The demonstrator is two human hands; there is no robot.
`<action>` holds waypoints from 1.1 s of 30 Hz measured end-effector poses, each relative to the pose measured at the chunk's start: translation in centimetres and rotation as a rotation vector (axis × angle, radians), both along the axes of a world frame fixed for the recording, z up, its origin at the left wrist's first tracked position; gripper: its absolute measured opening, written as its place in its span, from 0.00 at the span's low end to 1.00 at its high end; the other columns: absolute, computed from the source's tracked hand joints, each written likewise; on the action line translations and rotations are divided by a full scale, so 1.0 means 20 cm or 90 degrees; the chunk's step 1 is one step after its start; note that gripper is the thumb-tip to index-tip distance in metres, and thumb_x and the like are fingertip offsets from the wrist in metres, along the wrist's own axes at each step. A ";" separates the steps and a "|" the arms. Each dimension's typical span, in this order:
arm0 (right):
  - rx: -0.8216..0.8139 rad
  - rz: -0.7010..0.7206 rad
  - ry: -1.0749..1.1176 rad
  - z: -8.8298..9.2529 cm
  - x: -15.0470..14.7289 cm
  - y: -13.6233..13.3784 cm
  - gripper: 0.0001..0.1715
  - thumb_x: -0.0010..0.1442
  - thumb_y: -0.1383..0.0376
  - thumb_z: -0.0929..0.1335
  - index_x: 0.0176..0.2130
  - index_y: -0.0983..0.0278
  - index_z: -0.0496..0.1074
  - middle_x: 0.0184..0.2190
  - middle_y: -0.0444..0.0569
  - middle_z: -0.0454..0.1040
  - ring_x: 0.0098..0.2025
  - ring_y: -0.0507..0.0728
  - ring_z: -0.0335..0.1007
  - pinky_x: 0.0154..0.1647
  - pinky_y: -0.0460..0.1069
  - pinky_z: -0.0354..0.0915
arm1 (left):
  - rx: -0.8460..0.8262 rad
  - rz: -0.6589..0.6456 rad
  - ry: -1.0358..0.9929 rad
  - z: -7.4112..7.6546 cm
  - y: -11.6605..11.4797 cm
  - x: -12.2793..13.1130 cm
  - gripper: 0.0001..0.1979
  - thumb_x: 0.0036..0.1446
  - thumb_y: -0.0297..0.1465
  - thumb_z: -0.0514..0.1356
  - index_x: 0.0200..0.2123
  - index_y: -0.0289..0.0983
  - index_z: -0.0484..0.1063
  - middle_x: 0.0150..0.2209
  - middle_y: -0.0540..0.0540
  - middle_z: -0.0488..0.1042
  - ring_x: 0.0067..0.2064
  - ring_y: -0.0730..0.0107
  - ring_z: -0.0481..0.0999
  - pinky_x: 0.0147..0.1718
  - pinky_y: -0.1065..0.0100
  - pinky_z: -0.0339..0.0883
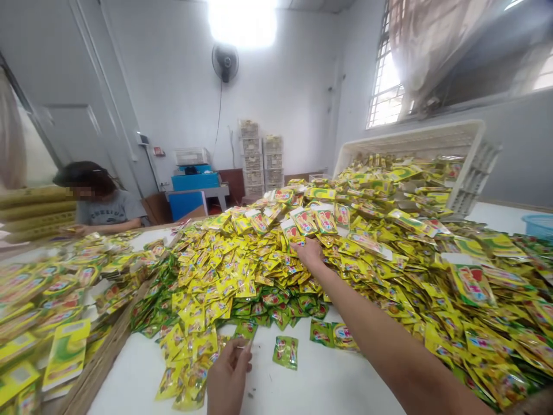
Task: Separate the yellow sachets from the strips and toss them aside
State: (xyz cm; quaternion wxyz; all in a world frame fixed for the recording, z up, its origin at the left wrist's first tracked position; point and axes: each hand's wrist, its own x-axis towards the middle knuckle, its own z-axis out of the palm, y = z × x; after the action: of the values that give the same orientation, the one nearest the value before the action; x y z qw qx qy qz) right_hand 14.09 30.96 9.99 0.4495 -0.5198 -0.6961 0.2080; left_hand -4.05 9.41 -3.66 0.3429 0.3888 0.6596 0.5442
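My right hand (pixel 310 253) is stretched forward to the heap of small yellow packets (pixel 242 248), with its fingers at a flat yellow carton (pixel 291 230) that has red pictures on it. Near the bottom centre, my left hand (pixel 228 374) is closed, its thumb and fingers pinched at the lower end of a green packet (pixel 246 328). A single green packet (pixel 286 352) lies on the white table (pixel 268 389) to the right of my left hand. Green packets (pixel 276 300) show along the front edge of the yellow heap.
A tipped white crate (pixel 469 167) spills cartons at the back right. A wooden strip (pixel 108 351) divides off cartons (pixel 64 351) on the left. Another person (pixel 108 202) sits at the far left. At the right edge is a blue basket (pixel 538 225).
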 end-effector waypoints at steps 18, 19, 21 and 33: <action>-0.321 0.266 0.160 -0.50 -0.20 -0.73 0.22 0.50 0.51 0.68 0.38 0.65 0.72 0.29 0.48 0.75 0.26 0.53 0.68 0.24 0.47 0.63 | 0.024 -0.028 -0.137 0.08 -0.04 -0.09 0.26 0.42 0.41 0.67 0.43 0.34 0.70 0.28 0.46 0.77 0.28 0.69 0.74 0.29 0.70 0.67; -0.303 0.246 0.194 -0.49 -0.18 -0.71 0.22 0.51 0.51 0.67 0.39 0.65 0.71 0.31 0.48 0.76 0.28 0.54 0.70 0.26 0.47 0.64 | 0.009 -0.063 -0.111 0.08 -0.04 -0.09 0.24 0.42 0.40 0.67 0.41 0.34 0.71 0.29 0.45 0.77 0.30 0.67 0.75 0.30 0.69 0.67; -0.259 0.227 0.220 -0.46 -0.17 -0.66 0.22 0.52 0.53 0.67 0.42 0.65 0.70 0.34 0.50 0.76 0.33 0.56 0.72 0.32 0.48 0.66 | -0.006 -0.130 -0.071 0.08 -0.05 -0.09 0.20 0.43 0.41 0.66 0.38 0.34 0.73 0.33 0.44 0.78 0.34 0.65 0.75 0.34 0.68 0.67; -0.196 0.323 -0.112 -0.44 -0.12 -0.61 0.10 0.54 0.62 0.67 0.37 0.63 0.73 0.39 0.49 0.75 0.42 0.59 0.71 0.42 0.49 0.62 | -0.001 -0.138 -0.048 0.05 -0.05 -0.11 0.18 0.49 0.43 0.63 0.35 0.35 0.74 0.30 0.48 0.75 0.30 0.72 0.72 0.33 0.71 0.66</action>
State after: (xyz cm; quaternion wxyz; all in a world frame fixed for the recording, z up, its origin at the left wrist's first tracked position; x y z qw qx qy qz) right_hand 11.66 18.76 1.11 0.2371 -0.4072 -0.8004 0.3705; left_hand -6.27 8.42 -2.72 0.4247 0.4367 0.6008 0.5177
